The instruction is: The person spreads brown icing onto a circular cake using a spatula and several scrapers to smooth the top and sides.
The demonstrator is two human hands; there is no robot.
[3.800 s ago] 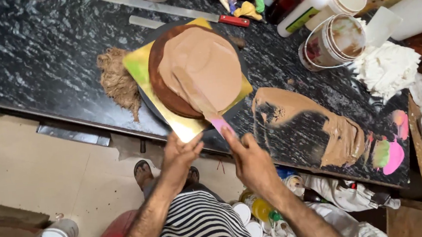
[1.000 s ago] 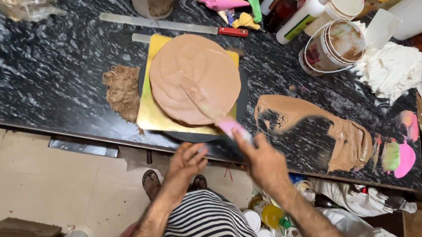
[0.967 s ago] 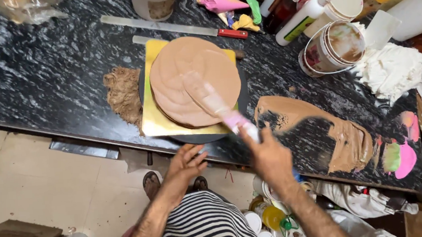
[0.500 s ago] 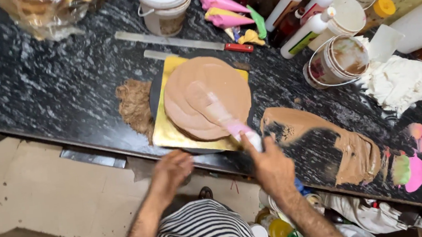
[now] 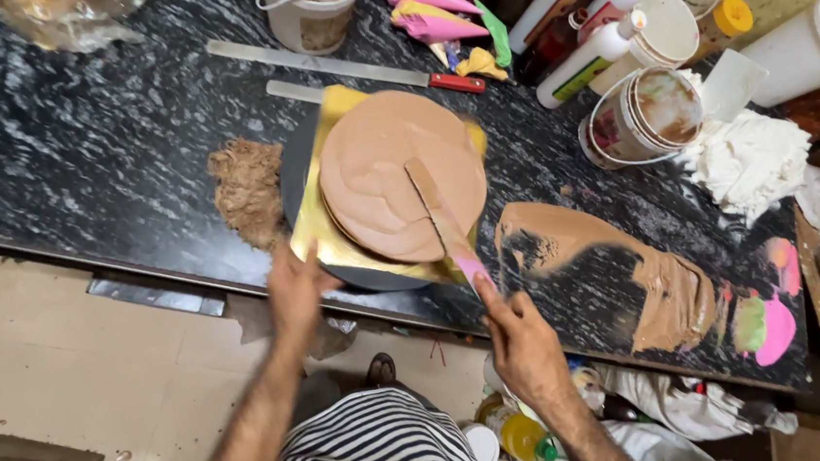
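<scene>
We see a round cake [image 5: 396, 173] covered in smooth brown cream. It sits on a shiny gold board [image 5: 318, 238], and the board rests on a dark round turntable [image 5: 375, 280] near the front edge of the black stone counter [image 5: 62, 141].

A long flat spatula [image 5: 438, 214] lies across the top of the cake. Its blade is coated in brown cream and its handle is pink. The right hand [image 5: 521, 344] is closed around that handle, just off the counter's front edge. The left hand [image 5: 296, 293] has its fingers spread a little and touches the near edge of the gold board.

Just left of the turntable is a heap of brown crumbs [image 5: 249, 189]. To the right, a big smear of brown cream [image 5: 647, 270] is spread on the counter, with pink and green blobs [image 5: 773, 314] past it.

Behind the cake lies a long knife with a red handle [image 5: 348, 67]. Near it are pink piping bags [image 5: 431, 4], white squeeze bottles [image 5: 591, 50], a tub smeared with brown [image 5: 640, 115] and a white bucket [image 5: 313, 9]. A pile of white cream [image 5: 750, 155] sits far right.
</scene>
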